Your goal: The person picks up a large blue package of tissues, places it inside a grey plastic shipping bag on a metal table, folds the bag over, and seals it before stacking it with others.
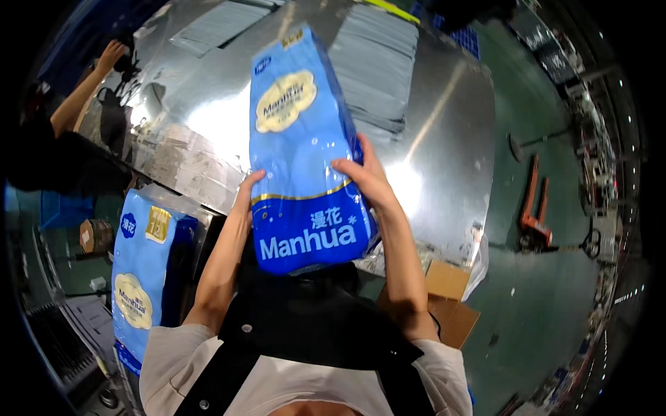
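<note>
The work looks partway: at eight o'clock a second pack (142, 256) lies unheld; at the centre the blue pack (295, 156) is in hand, top toward eleven; at one o'clock grey sheets (378, 69) on the table (458, 159) look unused. The left hand (248, 197) grips the blue pack's nine-o'clock side, thumb at its edge; the right hand (373, 179) clasps its three-o'clock side, thumb across the front.
</note>
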The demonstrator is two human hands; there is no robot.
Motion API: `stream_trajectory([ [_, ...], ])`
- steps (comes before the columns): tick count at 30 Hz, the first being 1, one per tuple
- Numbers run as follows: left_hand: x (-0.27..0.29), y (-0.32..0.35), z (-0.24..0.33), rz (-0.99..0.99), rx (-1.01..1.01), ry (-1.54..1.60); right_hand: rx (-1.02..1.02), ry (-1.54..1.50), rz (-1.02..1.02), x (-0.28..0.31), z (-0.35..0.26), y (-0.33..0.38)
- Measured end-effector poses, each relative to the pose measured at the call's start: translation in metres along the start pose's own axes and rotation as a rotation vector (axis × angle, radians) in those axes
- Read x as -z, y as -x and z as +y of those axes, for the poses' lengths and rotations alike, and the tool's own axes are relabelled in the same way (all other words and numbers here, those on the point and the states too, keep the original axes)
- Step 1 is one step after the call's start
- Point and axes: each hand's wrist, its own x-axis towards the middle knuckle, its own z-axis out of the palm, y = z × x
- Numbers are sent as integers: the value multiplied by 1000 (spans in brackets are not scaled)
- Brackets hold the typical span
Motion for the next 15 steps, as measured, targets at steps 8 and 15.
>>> stream_trajectory([
  [8, 3, -79, -14, -84, 60, -361, -80, -124, 88, 66, 124, 8],
  [15, 68, -117, -71, 53, -108, -1085, -281, -24, 500, 108, 184, -85],
])
